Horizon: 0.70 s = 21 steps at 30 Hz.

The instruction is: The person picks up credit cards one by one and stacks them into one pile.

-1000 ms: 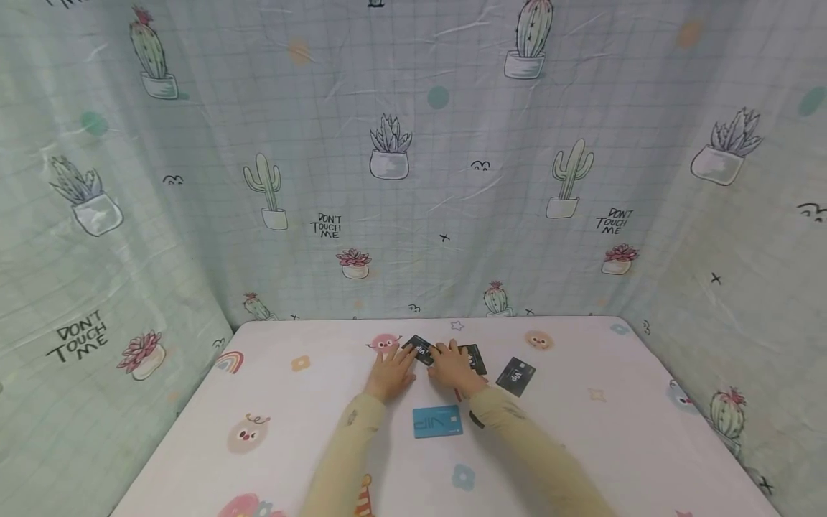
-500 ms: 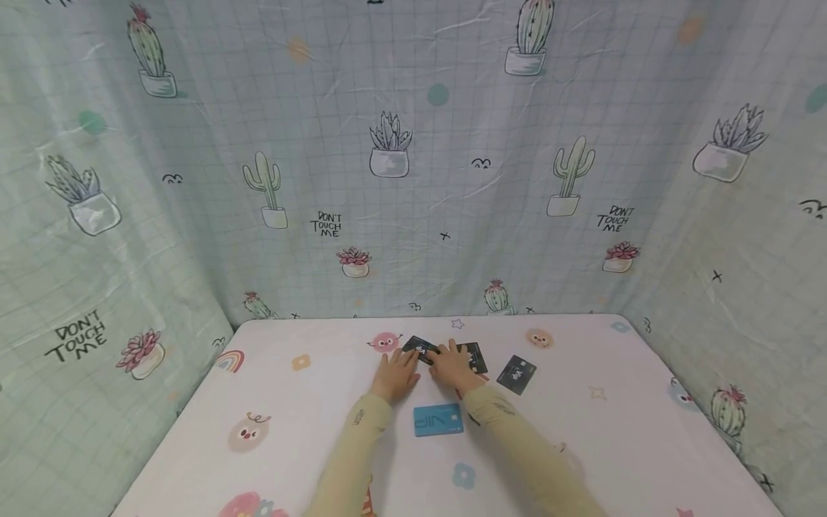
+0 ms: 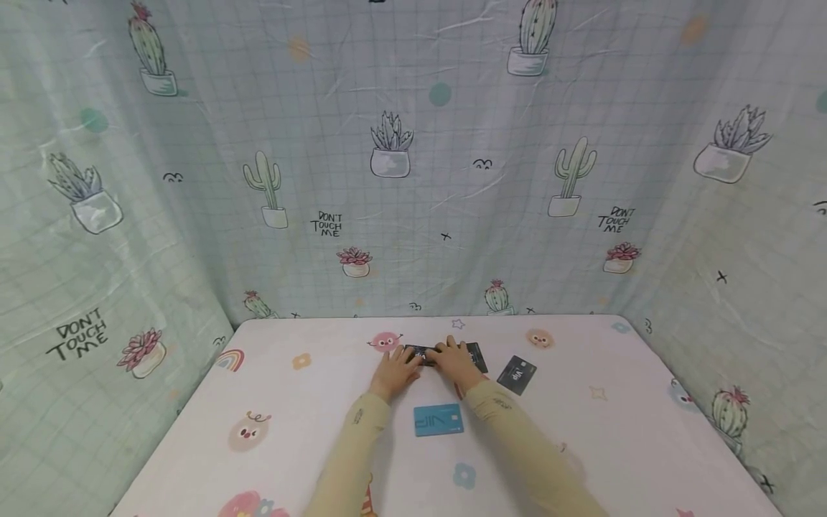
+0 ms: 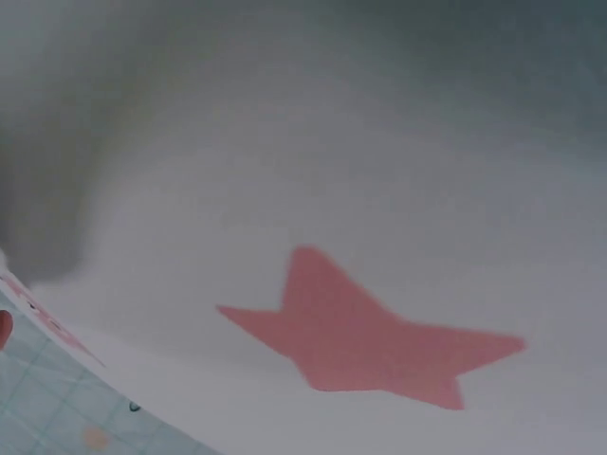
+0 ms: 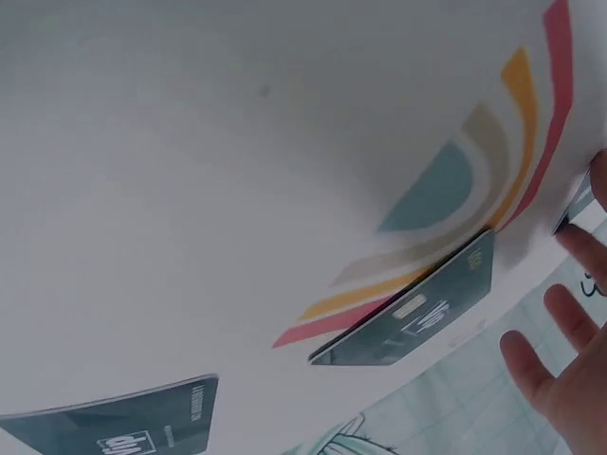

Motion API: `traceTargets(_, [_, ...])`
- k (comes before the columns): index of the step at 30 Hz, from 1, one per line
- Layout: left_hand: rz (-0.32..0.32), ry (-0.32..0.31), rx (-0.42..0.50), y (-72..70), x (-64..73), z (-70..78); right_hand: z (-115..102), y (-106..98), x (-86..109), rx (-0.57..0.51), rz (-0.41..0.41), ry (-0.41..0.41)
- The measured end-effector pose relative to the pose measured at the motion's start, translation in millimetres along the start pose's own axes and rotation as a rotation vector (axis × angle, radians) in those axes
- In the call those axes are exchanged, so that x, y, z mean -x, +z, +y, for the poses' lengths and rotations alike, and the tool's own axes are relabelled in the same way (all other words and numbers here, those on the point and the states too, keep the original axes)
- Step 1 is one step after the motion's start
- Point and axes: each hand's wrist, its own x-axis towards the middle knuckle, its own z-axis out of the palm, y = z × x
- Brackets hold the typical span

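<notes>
A black VIP card (image 3: 421, 352) lies between both hands near the far side of the table. My left hand (image 3: 391, 374) holds its left end with the fingertips. At its right end, the thumb and index finger of my right hand (image 3: 457, 365) pinch it; in the right wrist view a sliver of this card (image 5: 579, 201) shows between those fingers, while the other fingers stretch out free. A second black card (image 3: 477, 355) lies partly hidden behind the right hand. Only a fingertip (image 4: 4, 328) shows at the edge of the left wrist view.
A third black card (image 3: 517, 375) lies to the right. Nearer the body is a blue VIP card (image 3: 438, 420). The white table (image 3: 291, 431) has printed cartoon shapes, and a cactus-print curtain (image 3: 413, 273) encloses its back and sides.
The black card between the hands has turned from a slant to nearly level with the table's far edge. My hands have shifted only slightly; the other cards stay put.
</notes>
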Motion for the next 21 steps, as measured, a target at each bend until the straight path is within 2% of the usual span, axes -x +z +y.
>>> traceTargets(2, [0.020,-0.008,-0.017,11.7,-2.5,-3.5,3,1,0.5,0.004,0.008,-0.020])
traceTargets(3, [0.063,0.000,-0.043,30.5,-5.4,-8.5,4,1,0.8,0.012,0.007,-0.027])
traceTargets(5, [0.035,-0.024,-0.031,43.5,-8.8,-11.3,6,2,1.2,0.035,0.005,-0.038])
traceTargets(6, [0.017,-0.036,-0.029,45.5,-9.4,-11.7,6,2,1.4,0.052,-0.002,-0.036])
traceTargets(9, [-0.037,-0.072,0.017,37.1,-8.4,-10.3,7,3,1.4,0.103,-0.026,-0.026])
traceTargets(10, [-0.083,-0.098,0.040,18.5,-5.6,-6.1,7,3,1.3,0.109,-0.034,-0.019])
traceTargets(12, [-0.093,-0.102,0.016,0.5,-2.1,-4.2,7,2,0.7,0.105,-0.047,0.001])
traceTargets(14, [-0.113,-0.098,-0.015,-11.0,-0.3,-3.4,7,2,-0.1,0.089,-0.059,0.020])
traceTargets(17, [-0.119,-0.079,-0.052,-18.6,0.1,-4.1,8,2,-1.9,0.083,-0.076,0.041])
traceTargets(21, [-0.109,-0.075,-0.048,-14.7,0.0,-6.0,8,3,-4.3,0.087,-0.088,0.029])
